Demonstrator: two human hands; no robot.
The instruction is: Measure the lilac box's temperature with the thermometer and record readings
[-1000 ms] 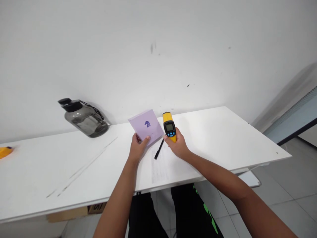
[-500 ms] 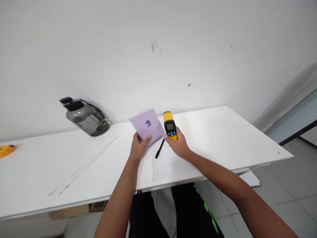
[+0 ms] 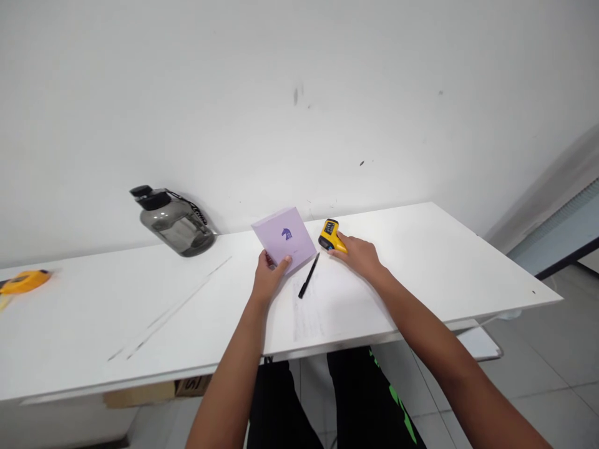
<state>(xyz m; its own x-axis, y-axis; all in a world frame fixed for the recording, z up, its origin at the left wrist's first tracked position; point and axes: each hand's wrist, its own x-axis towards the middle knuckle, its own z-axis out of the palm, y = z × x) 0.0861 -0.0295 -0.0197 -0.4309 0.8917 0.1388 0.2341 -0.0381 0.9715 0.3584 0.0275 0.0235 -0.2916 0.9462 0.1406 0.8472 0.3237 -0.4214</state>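
Note:
My left hand [image 3: 271, 273] grips the lower left edge of a light purple booklet [image 3: 292, 240] with a dark blue horse-head emblem, thumb on its front. The booklet is tilted up toward me. To the right, my right hand [image 3: 358, 252] is closed around the handle of a yellow and black infrared thermometer [image 3: 329, 229], turned so that its side with a label faces up. Its screen is out of sight. A black pen [image 3: 308, 277] lies on the white table [image 3: 421, 262] between my two hands, its tip near the booklet's lower right corner.
A grey see-through water bottle [image 3: 175, 223] with a black lid and strap is at the back left, by the wall. At the far left edge lies a yellow-orange tool [image 3: 25, 282], partly cut off. Below the table a cardboard box [image 3: 140, 394] shows.
My right hand has turned the thermometer onto its side, so its screen no longer faces me. The left hand keeps hold of the booklet. The whole view has shifted slightly.

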